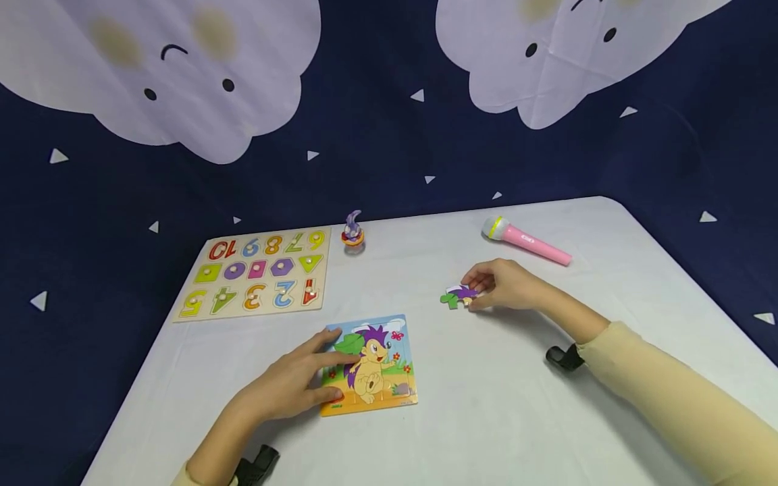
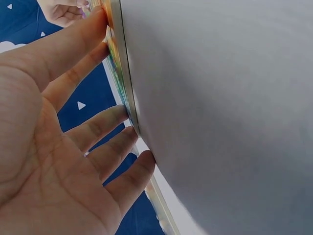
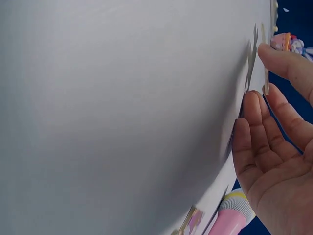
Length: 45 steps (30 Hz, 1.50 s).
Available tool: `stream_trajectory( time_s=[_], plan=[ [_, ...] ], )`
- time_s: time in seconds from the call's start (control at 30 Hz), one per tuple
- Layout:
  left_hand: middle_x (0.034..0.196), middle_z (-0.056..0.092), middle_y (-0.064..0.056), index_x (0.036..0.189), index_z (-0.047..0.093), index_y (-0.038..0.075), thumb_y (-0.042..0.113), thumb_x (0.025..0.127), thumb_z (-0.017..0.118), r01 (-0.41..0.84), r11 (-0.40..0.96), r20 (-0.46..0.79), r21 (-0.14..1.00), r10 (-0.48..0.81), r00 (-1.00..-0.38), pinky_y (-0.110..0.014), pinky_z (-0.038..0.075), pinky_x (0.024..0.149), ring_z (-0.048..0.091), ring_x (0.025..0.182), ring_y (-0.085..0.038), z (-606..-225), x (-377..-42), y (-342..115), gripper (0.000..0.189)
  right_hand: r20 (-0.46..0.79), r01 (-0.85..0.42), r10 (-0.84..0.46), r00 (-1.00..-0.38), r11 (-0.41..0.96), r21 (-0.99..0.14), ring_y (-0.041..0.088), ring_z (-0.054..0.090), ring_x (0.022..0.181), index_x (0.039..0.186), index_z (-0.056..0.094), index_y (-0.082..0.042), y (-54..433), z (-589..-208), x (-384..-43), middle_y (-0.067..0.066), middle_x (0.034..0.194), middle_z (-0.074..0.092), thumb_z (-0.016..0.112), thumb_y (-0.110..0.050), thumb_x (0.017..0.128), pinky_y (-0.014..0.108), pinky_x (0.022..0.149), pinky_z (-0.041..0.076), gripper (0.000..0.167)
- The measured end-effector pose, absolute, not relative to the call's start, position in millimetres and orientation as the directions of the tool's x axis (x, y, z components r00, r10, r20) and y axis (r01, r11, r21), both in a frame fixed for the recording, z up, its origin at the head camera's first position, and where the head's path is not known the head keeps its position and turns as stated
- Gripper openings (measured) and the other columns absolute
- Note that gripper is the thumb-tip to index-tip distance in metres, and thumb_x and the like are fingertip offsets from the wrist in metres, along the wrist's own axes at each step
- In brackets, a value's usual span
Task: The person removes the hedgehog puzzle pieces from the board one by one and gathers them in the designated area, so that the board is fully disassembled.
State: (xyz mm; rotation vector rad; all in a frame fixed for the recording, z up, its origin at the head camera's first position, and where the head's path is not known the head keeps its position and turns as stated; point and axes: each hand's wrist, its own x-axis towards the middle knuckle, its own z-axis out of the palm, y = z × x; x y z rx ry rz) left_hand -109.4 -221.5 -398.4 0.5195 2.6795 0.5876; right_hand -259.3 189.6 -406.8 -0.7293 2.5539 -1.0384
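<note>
A square jigsaw puzzle board (image 1: 389, 378) with a purple-spined hedgehog picture lies on the white table. Across its left side rests my left hand (image 1: 292, 381), fingers spread and fairly straight, fingertips on the board. In the left wrist view the left hand (image 2: 73, 127) reaches along the board's edge (image 2: 120, 63). To the right of the board, my right hand (image 1: 501, 287) pinches a green, purple and white jigsaw piece (image 1: 452, 298). The right wrist view shows the thin piece (image 3: 266, 81) edge-on between thumb and forefinger, with the other fingers of the right hand (image 3: 279, 147) curled close to the table.
A wooden number and shape peg puzzle (image 1: 258, 273) lies at the back left. Beside it stands a small purple figure (image 1: 352, 233) on a round base. A pink toy microphone (image 1: 529, 241) lies behind my right hand. The table (image 1: 474, 405) ends at a dark blue cloud-patterned cloth (image 1: 377, 121).
</note>
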Motion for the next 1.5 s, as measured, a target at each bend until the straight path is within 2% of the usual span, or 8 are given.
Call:
stream_trajectory(
  time_s=[0.33, 0.77, 1.5],
  plan=[
    [0.175, 0.036, -0.010, 0.143, 0.069, 0.040, 0.035, 0.095, 0.084, 0.291, 0.844, -0.250, 0.450, 0.432, -0.866, -0.073, 0.036, 0.123, 0.030, 0.163, -0.043, -395.3, -109.3, -224.1, 0.050, -0.104, -0.351, -0.549, -0.830, 0.657, -0.667, 0.015, 0.071, 0.094, 0.113, 0.078, -0.004, 202.2, -403.0, -255.9, 0.004, 0.103, 0.079, 0.094, -0.014, 0.080, 0.022, 0.086, 0.060, 0.038],
    [0.175, 0.036, -0.009, 0.142, 0.070, 0.039, 0.034, 0.094, 0.084, 0.275, 0.846, -0.251, 0.457, 0.419, -0.873, -0.073, 0.035, 0.124, 0.029, 0.164, -0.043, -394.8, -108.9, -224.8, 0.050, -0.124, -0.371, -0.537, -0.834, 0.712, -0.596, 0.014, 0.067, 0.091, 0.110, 0.079, -0.008, 209.4, -397.1, -253.5, 0.000, 0.097, 0.077, 0.095, -0.016, 0.077, 0.023, 0.080, 0.055, 0.037],
    [0.175, 0.036, -0.009, 0.141, 0.071, 0.038, 0.034, 0.095, 0.084, 0.268, 0.838, -0.256, 0.476, 0.423, -0.869, -0.073, 0.033, 0.125, 0.028, 0.164, -0.043, -397.3, -109.1, -221.6, 0.049, -0.151, -0.310, -0.509, -0.847, 0.705, -0.637, 0.014, 0.063, 0.087, 0.111, 0.079, -0.004, 217.2, -400.4, -260.3, 0.003, 0.093, 0.074, 0.095, -0.015, 0.078, 0.018, 0.075, 0.053, 0.039]
  ],
)
